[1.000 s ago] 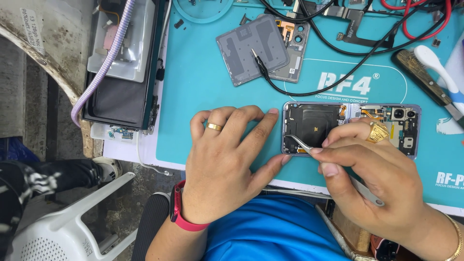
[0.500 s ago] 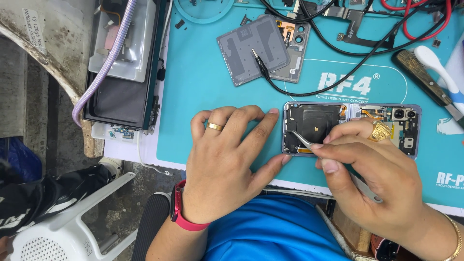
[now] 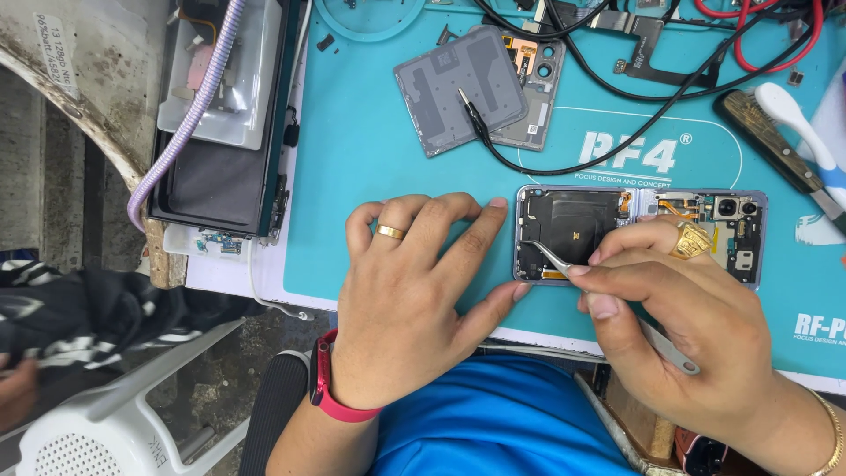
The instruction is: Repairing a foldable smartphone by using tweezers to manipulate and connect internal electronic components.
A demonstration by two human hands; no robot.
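An opened phone (image 3: 608, 220) lies back-up on a teal work mat (image 3: 388, 159), its dark coil plate and camera modules exposed. My left hand (image 3: 410, 300) rests flat on the mat with spread fingers, thumb and fingertips steadying the phone's left edge; it wears a gold ring and a pink wristband. My right hand (image 3: 696, 326) pinches metal tweezers (image 3: 555, 258), whose tips touch the lower left part of the phone's inside. A large gold ring sits on that hand.
A second disassembled phone with a grey back cover (image 3: 463, 88) lies further up the mat, crossed by black cables (image 3: 617, 97). A brush (image 3: 775, 132) lies at right. A dark device with a lilac hose (image 3: 211, 132) stands left. A white plastic chair (image 3: 115, 414) is below left.
The hands and tweezers have hardly shifted. At lower left, a person in dark striped clothing has moved further into view beside the chair.
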